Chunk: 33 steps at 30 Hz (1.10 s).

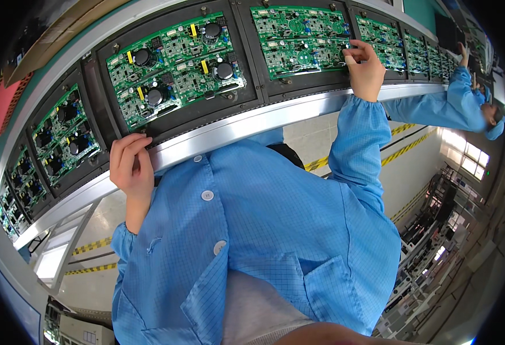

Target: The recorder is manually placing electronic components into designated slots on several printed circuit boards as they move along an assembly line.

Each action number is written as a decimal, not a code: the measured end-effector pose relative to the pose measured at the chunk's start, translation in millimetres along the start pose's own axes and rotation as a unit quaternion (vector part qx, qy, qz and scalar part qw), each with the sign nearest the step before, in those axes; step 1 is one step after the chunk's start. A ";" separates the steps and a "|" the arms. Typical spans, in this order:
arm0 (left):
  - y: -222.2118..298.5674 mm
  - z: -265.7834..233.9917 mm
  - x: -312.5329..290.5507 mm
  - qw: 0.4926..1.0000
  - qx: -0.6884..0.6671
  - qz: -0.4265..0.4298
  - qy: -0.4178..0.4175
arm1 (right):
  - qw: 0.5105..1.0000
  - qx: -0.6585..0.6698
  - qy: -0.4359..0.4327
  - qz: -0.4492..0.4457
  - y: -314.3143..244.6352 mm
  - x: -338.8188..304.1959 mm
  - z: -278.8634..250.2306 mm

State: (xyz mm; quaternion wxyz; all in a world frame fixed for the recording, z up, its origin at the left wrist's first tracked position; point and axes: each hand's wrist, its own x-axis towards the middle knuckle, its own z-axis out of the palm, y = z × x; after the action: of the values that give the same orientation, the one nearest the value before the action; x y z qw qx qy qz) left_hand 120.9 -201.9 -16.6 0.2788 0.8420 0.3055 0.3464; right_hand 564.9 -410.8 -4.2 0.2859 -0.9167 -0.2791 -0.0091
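A green circuit board panel [307,34] lies in a black carrier frame [290,86] in front of my right side. At its right edge my right hand [366,69] has thumb and fingers drawn together in a pinch; whatever they hold is too small to make out. My left hand [131,164] rests on the near edge of the line, fingers loosely bent over the metal rail [218,129] and the carrier's edge. Just beyond it lies another green panel [174,66], fitted with round black capacitors [145,57] and yellow parts. The right panel shows bare round outlines instead.
More carriers with boards [65,138] run along the line to the left, and others [382,43] to the right. Farther right a co-worker [465,103] in blue reaches over the line. A cardboard box [62,40] stands beyond the far rail at left.
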 end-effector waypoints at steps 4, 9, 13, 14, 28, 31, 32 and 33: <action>-1.9 2.5 3.3 1.000 0.004 0.007 0.001 | 0.999 -0.031 0.011 0.010 -7.3 4.0 4.3; 4.4 0.8 14.6 1.000 0.001 0.018 0.002 | 0.996 -0.075 0.039 0.025 -19.0 6.9 2.7; 9.5 0.1 17.6 0.999 -0.004 0.039 0.020 | 0.995 -0.089 0.042 -0.015 -15.1 7.2 5.4; 10.3 -1.3 18.6 0.999 -0.010 0.049 0.012 | 0.994 -0.093 0.040 -0.038 -10.5 8.1 6.7; 57.6 -25.6 281.6 0.966 0.036 0.204 -0.154 | 0.912 0.256 -0.077 -0.312 -199.2 129.5 -26.0; 24.6 32.4 383.7 0.966 0.091 0.224 -0.094 | 0.891 0.261 -0.035 -0.371 -256.2 191.8 31.8; 12.6 48.2 413.2 0.956 0.126 0.261 -0.038 | 0.895 0.231 -0.007 -0.381 -275.4 208.3 49.1; 10.4 62.1 434.8 0.937 0.161 0.311 0.015 | 0.901 0.199 0.022 -0.384 -287.3 222.8 65.7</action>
State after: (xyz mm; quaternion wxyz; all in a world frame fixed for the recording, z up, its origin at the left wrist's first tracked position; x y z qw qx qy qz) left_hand 420.3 82.9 132.5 0.0135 0.9233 0.0843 0.3744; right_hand 595.1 -67.6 129.3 0.4431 -0.6615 -0.5994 -0.0824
